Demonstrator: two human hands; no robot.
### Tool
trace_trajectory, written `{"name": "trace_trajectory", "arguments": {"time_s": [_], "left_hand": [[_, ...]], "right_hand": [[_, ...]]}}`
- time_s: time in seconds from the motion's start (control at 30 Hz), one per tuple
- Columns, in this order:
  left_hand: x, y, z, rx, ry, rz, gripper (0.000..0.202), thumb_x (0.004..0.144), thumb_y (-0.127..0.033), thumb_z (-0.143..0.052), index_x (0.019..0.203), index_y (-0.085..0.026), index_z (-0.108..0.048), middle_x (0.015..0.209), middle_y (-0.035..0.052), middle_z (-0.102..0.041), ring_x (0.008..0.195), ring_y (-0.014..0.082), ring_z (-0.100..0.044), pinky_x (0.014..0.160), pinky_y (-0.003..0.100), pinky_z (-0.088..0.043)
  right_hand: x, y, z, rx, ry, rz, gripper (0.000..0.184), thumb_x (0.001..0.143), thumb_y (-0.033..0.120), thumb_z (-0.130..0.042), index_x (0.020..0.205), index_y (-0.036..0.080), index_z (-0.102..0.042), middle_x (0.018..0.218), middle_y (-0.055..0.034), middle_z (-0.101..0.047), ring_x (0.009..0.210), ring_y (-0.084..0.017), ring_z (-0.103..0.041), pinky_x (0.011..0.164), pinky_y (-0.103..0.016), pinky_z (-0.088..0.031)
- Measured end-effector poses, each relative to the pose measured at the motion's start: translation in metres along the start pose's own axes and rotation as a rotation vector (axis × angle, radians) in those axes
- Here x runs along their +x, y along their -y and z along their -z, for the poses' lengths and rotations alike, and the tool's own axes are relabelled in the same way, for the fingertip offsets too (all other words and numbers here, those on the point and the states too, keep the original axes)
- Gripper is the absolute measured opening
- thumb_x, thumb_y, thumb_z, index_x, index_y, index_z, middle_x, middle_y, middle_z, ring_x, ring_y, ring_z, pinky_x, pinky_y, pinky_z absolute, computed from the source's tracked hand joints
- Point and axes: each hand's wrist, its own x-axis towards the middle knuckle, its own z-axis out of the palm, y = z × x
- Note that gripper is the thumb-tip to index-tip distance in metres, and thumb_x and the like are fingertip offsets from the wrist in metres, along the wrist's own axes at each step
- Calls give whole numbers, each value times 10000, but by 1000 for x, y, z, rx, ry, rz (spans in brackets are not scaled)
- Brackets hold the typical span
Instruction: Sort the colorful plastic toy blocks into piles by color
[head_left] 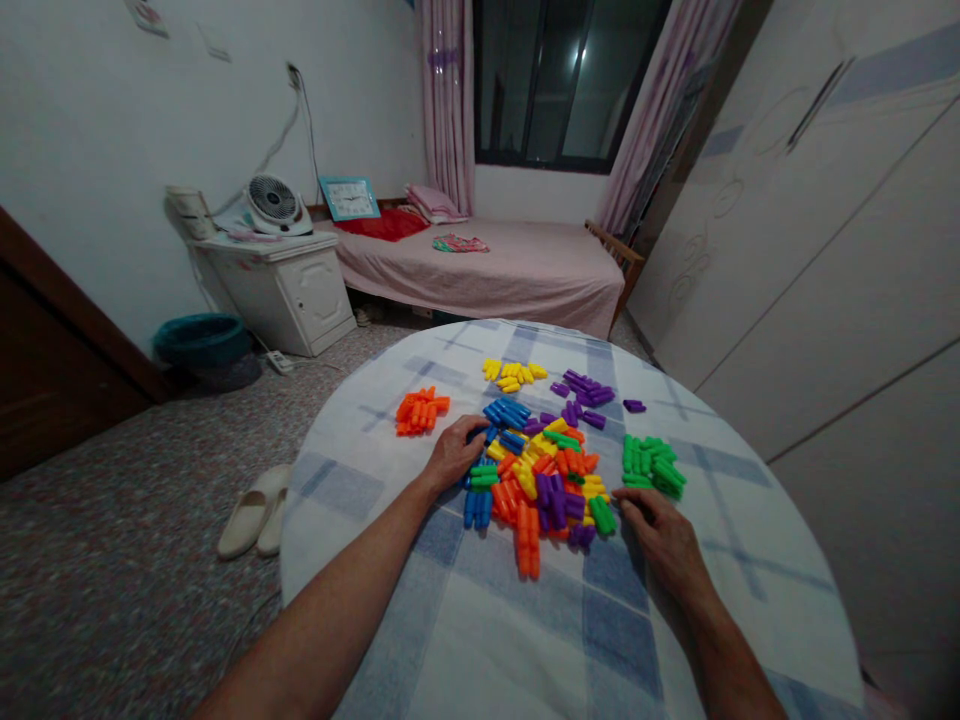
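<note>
Lots of small plastic pegs (540,490) lay on a round surface (296,530) with a blue checked cloth (480,640) over it. Most of them sat in a big mixed pile in the middle. Around that pile were smaller groups, each of one color: orange pegs (421,411) on the left, yellow pegs (510,375) at the far side, purple pegs (581,388) beside those, and green pegs (649,467) on the right. One lone purple peg (634,406) lay a little apart.

The left hand (455,455) was bent over the blue pegs (506,412) at the edge of the pile. Its fingers were touching them, but I could not tell if it had hold of one. The right hand (660,535) was half open and lay on the cloth near the pile. Its fingers (624,503) were just beside a green peg, and it did not seem to hold anything.

The pegs looked light, stiff and smooth, so they could roll or slide easily. A good way to hold one looked like pinching its round sides with a finger and thumb.

Past the surface were a pink bed (480,270), a white cabinet (277,295) with a fan (272,203) on top, and white slippers (255,510) on the floor.
</note>
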Motion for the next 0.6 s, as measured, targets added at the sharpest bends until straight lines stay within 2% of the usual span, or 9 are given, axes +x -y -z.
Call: {"name": "trace_trajectory", "arguments": {"time_s": [0.6], "left_hand": [[0,1,-1,5,-2,3,268,792,-158,-494,1019,-190,-633,1061,46,-645,1035,169,-584,945,310,-450]], "right_hand": [[1,-4,0,8,27,-1,336,758,408,-441,871,196,-675,923,-57,-664,875,-213,-593,784,-328,-424]]}}
